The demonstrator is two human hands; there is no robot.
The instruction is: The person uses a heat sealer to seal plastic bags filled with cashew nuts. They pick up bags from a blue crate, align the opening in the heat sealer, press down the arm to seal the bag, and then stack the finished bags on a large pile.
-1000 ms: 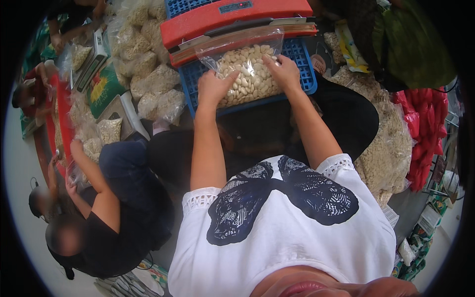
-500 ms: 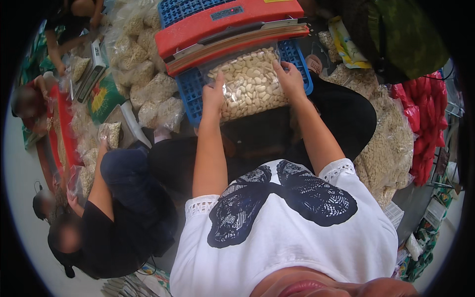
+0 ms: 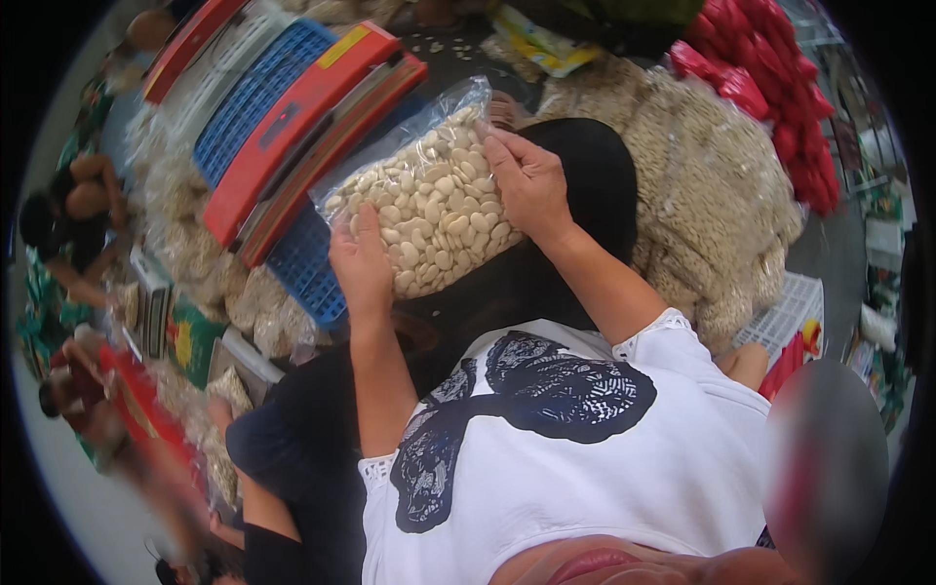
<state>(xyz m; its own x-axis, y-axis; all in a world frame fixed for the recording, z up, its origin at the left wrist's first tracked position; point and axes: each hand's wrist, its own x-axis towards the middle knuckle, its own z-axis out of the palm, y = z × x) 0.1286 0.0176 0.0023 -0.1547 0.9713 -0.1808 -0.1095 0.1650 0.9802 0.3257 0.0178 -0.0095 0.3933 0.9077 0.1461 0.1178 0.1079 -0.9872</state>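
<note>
Between my two hands hangs a clear plastic bag of white beans [image 3: 439, 205], held by its sides above my lap. My left hand [image 3: 362, 261] grips its left edge, thumb on the front. My right hand [image 3: 529, 180] pinches the upper right edge, with the thumb also in front and the other fingers partly hidden behind. The bag's clear top edge lies apart from the red bag sealer [image 3: 302, 136], which stands to the left on a blue plastic crate [image 3: 310, 278].
Filled bean bags [image 3: 682, 195] are heaped at the right, with red bags [image 3: 770, 78] beyond them. More bags [image 3: 268, 312] lie left of the crate. A person's dark-clothed knee [image 3: 283, 419] is close at my left; other people sit farther left.
My hands have drawn the bag away from the sealer, and it is now tilted with its right side higher. The view has turned rightward, so the sealer and crate appear farther left.
</note>
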